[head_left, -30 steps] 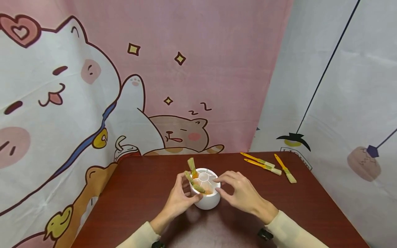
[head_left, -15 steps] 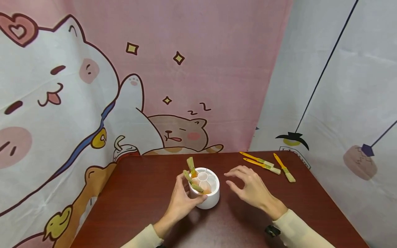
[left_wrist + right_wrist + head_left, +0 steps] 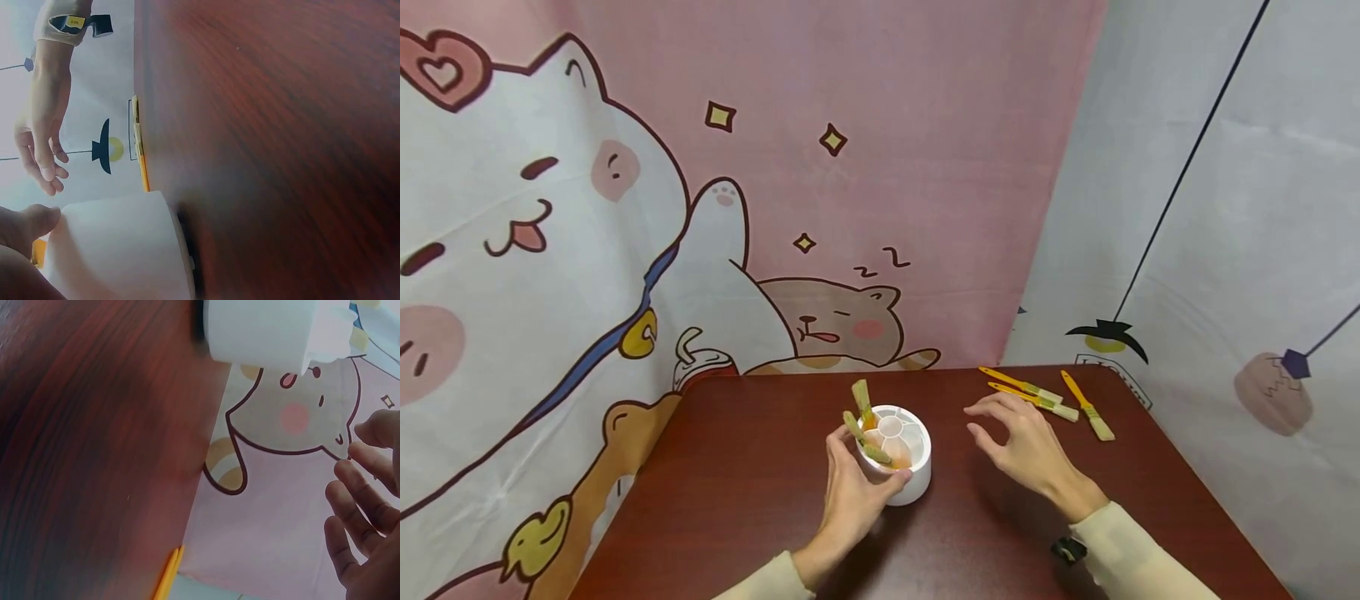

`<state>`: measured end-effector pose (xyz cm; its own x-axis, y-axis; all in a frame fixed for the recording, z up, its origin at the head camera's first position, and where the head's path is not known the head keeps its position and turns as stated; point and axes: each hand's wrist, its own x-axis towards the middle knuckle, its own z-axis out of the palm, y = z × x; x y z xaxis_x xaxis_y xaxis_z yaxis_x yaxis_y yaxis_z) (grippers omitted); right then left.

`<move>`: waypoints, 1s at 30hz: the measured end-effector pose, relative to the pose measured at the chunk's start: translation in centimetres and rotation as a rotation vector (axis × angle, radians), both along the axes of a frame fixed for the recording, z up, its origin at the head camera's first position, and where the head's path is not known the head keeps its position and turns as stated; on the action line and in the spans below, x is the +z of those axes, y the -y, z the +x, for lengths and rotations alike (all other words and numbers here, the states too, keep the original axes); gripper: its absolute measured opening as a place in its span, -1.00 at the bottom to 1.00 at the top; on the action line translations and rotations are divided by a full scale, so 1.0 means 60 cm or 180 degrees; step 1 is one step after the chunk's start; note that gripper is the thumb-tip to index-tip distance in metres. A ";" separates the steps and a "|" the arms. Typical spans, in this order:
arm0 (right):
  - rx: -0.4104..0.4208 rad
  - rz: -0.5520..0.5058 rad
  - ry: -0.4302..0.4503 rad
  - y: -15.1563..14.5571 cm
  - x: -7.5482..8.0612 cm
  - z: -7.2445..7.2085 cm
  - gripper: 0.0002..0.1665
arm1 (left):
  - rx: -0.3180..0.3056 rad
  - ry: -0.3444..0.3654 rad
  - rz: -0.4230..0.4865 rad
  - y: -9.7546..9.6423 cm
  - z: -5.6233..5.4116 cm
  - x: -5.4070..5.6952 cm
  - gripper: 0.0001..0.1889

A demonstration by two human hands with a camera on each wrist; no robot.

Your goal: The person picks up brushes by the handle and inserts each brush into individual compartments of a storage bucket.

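Observation:
A white round desk organizer (image 3: 917,483) with a divided top stands on the table. My left hand (image 3: 855,504) grips it from the left, thumb at the front rim and fingers along the far left side. Bristle ends poke out on its left: one brush (image 3: 862,400) at the back, a second brush (image 3: 852,425) in the middle and a third brush (image 3: 877,455) in front. Their handles are mostly hidden inside. To the right of the organizer my right hand (image 3: 1033,450) hovers apart from it, fingers bent loosely and holding nothing, as the right wrist view also shows.
Beyond my right hand, at the back right of the dark red table (image 3: 745,467), lie three yellow-handled brushes: one (image 3: 1018,384), one just in front (image 3: 1037,402) and one farther right (image 3: 1087,407). A printed cloth (image 3: 925,208) hangs behind the table.
My right hand has left the organizer's right rim and moved away to the right. My left hand stays on the organizer, its thumb shifted a little right along the front rim.

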<state>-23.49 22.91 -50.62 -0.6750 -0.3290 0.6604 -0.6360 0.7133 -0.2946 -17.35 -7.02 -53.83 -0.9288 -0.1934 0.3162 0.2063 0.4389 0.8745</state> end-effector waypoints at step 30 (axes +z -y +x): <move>-0.0417 0.0298 0.0309 -0.079 -0.038 -0.036 -0.67 | -0.1453 0.0512 -0.0188 0.093 -0.052 0.017 0.07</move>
<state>-25.67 27.65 -52.91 -0.7751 -0.2911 0.5608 -0.5078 0.8152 -0.2786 -20.46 -12.58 -52.81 -0.9525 0.2592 0.1599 0.2537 0.3849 0.8874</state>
